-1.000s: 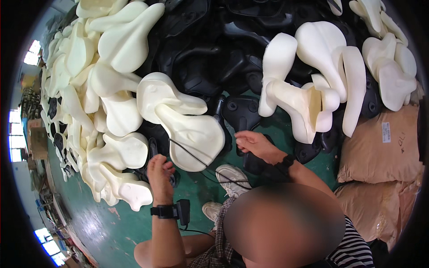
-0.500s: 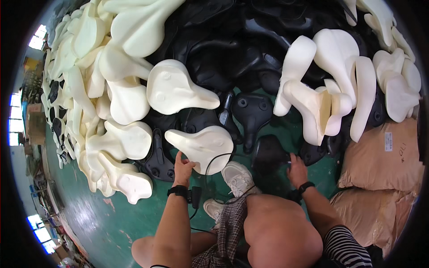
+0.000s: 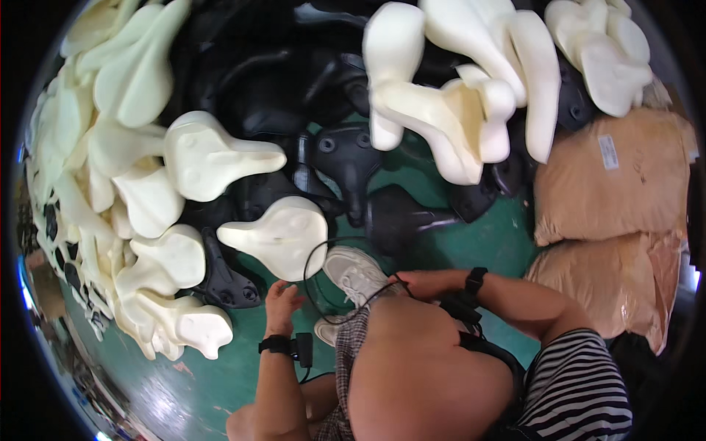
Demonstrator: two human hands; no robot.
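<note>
My left hand [image 3: 282, 307] is raised above the green floor with fingers loosely bent and apart, empty. Just beyond its fingertips lies a cream foam bicycle saddle [image 3: 283, 239], its nose pointing left. My right hand [image 3: 413, 283] is beside my bare knee, partly hidden by it. Its fingers look closed at a thin black cable [image 3: 323, 242] that loops over my shoe. Beyond that hand a black bicycle saddle base [image 3: 393, 213] rests on the floor, nose to the right. Another black base [image 3: 346, 158] with round holes lies farther off.
Cream saddles [image 3: 136, 81] are heaped on the left, and more foam saddles [image 3: 434, 125] lie at the far right. A dark pile of black bases [image 3: 279, 81] fills the back. Two stacked brown sacks [image 3: 610, 184] stand at right. My white shoe [image 3: 353, 272] is between my hands.
The view has swung right. My left hand has drawn back from the cream saddle. My right hand has left the black base's nose and moved left to the cable by my knee.
</note>
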